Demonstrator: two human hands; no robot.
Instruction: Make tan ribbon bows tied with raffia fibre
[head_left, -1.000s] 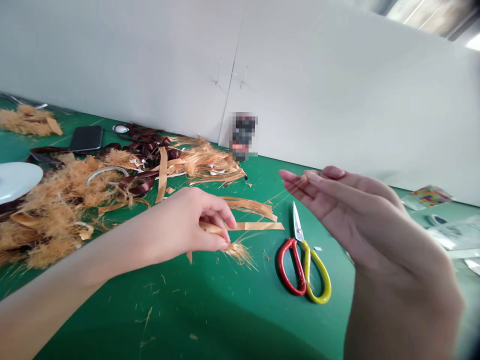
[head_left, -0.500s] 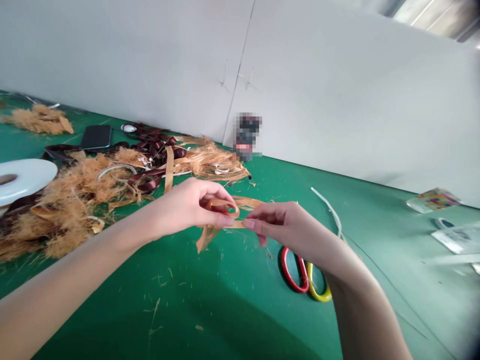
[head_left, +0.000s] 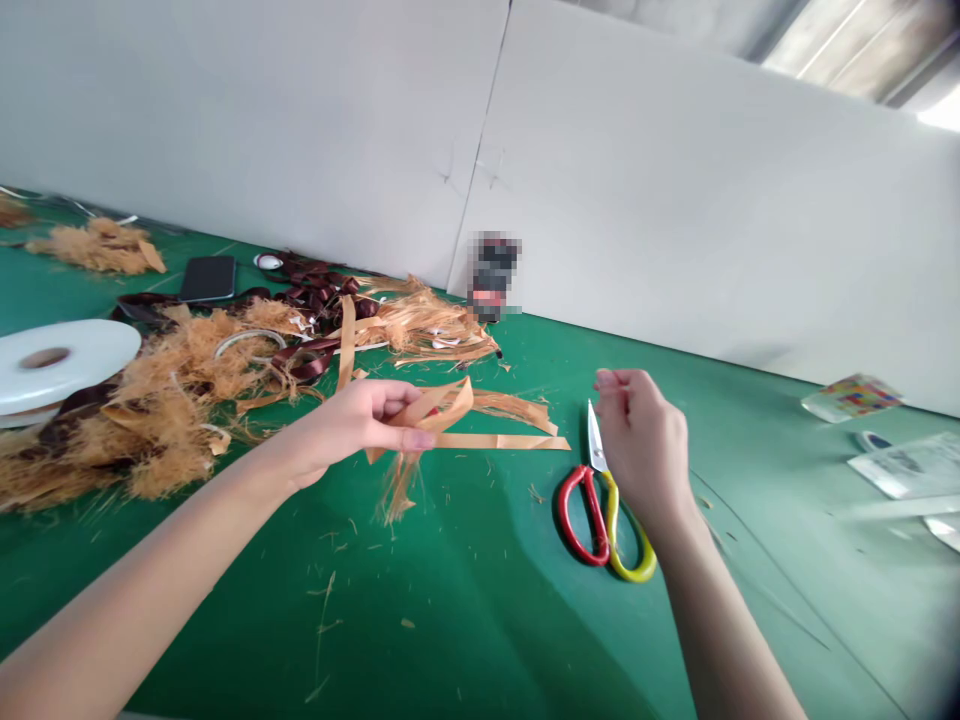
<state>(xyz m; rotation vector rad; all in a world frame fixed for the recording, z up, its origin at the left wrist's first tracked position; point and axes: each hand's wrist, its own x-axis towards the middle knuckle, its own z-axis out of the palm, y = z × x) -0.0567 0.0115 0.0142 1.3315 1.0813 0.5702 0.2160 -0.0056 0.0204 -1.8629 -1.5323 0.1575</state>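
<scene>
My left hand (head_left: 386,420) pinches a looped tan ribbon (head_left: 501,441) between thumb and fingers. One flat end of the ribbon stretches to the right, and frayed ends hang below the hand. My right hand (head_left: 641,440) is curled, fingers pressed together, just above the scissors; whatever is in it is hidden. The scissors (head_left: 596,445) lie on the table with their points away from me, one handle red and the other yellow. Part of the blade and the yellow handle sits beside the right hand. Behind the ribbon lies a bundle of tan strands (head_left: 517,405).
Frayed tan fibre (head_left: 165,390), dark brown ribbon (head_left: 315,290) and a white spool (head_left: 90,350) crowd the left. A black phone (head_left: 208,278) lies behind them. A pale wall (head_left: 675,200) bounds the green table (head_left: 450,620). Clear packages (head_left: 851,398) are at right.
My right hand has let go of the ribbon and moved right, over where a white strip lay. The ribbon's end now sticks out free from my left hand, which has shifted slightly left.
</scene>
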